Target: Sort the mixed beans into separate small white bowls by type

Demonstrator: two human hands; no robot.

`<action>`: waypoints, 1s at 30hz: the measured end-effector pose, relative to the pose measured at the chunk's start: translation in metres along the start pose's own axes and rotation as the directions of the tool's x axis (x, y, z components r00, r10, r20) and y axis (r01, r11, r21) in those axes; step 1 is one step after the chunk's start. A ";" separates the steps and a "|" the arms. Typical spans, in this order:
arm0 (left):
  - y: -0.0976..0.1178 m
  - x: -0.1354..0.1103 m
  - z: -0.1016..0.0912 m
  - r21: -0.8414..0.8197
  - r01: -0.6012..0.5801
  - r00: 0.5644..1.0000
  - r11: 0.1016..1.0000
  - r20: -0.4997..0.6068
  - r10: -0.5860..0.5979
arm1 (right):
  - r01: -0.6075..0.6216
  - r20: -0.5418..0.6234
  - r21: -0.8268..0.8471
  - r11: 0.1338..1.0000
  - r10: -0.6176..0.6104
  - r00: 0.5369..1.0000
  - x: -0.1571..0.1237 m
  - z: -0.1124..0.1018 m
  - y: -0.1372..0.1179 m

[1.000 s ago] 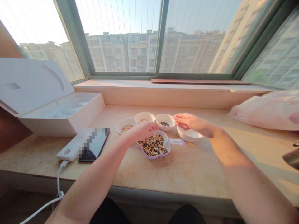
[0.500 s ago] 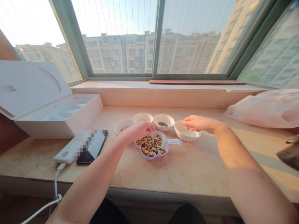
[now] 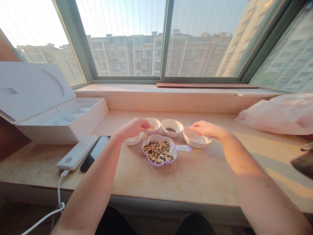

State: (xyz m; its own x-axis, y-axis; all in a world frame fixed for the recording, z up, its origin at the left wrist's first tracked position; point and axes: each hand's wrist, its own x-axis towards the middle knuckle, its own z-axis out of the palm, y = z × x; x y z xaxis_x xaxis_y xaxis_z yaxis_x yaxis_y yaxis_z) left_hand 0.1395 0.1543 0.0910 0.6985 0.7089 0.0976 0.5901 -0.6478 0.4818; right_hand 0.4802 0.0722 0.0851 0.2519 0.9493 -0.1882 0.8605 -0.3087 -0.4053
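Note:
A purple-rimmed dish [image 3: 158,152] full of mixed beans sits on the stone ledge in front of me. Behind it stand several small white bowls. My left hand [image 3: 133,127] hovers over the bowl with pale beans [image 3: 153,125], fingertips pinched together on something too small to make out; it partly covers the leftmost bowl [image 3: 133,139]. The middle bowl [image 3: 171,127] holds a few dark beans. My right hand [image 3: 206,128] hangs above the right bowl [image 3: 195,138], its fingers curled downward and pinched.
An open white box [image 3: 58,117] stands at the left. A white power bank [image 3: 77,152] with a cable and a black phone [image 3: 95,152] lie beside it. A pink plastic bag [image 3: 278,114] rests at the right; a dark object [image 3: 302,163] is at the right edge.
My left hand left the bean dish and moved back-left to the pale-bean bowl. My right hand shifted from the dark-bean bowl to the right bowl and stays there.

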 end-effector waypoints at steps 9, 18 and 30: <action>-0.023 -0.006 -0.016 0.209 0.231 0.971 0.950 0.008 -0.238 | 0.132 -0.265 -0.050 0.990 -0.141 0.954 -0.010 0.011 -0.031; -0.039 -0.003 -0.010 0.383 0.350 0.914 0.855 0.059 -0.400 | 0.409 -0.184 -0.092 0.908 -0.419 0.889 -0.035 0.033 -0.063; -0.019 -0.004 -0.004 0.413 0.377 0.924 0.829 -0.102 -0.369 | 0.602 0.241 -0.232 0.764 -0.554 0.797 -0.055 0.064 -0.083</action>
State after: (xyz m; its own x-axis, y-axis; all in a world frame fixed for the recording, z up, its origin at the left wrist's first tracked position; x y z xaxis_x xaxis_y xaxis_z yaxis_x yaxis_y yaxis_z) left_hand 0.1243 0.1651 0.0847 0.3862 0.9224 0.0010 0.9196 -0.3851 0.0770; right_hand 0.3666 0.0413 0.0721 -0.3828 0.9130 -0.1412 0.9120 0.3490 -0.2155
